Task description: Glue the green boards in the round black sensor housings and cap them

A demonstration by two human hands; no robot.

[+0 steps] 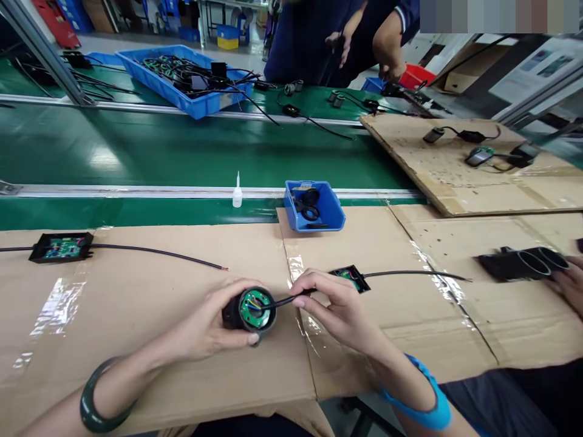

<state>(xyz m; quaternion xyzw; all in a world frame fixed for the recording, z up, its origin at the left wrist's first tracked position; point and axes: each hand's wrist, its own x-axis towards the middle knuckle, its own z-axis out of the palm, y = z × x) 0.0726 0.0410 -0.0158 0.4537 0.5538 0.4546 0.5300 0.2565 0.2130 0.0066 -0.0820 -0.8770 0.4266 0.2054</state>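
Note:
My left hand [223, 321] is closed around a black round housing [268, 325], its open end turned to the right. Inside the housing sits a round green circuit board [253, 308] with thin coloured wires. Between thumb and fingers, my right hand [334, 309] pinches the black cable [285, 301] that leads out of the housing. Just behind my right hand lies a black box with a circuit board [350, 276], partly covered by my fingers. From that box a second length of cable runs right across the cardboard.
Another black box with an open board [61, 247] lies left on the cardboard. A small blue bin [337, 217] and a white dropper bottle [237, 195] stand behind. At right, another person's hand [571, 279] touches black housings [514, 264]. Farther back are a cable-filled blue tray [200, 108] and a wooden board [410, 145].

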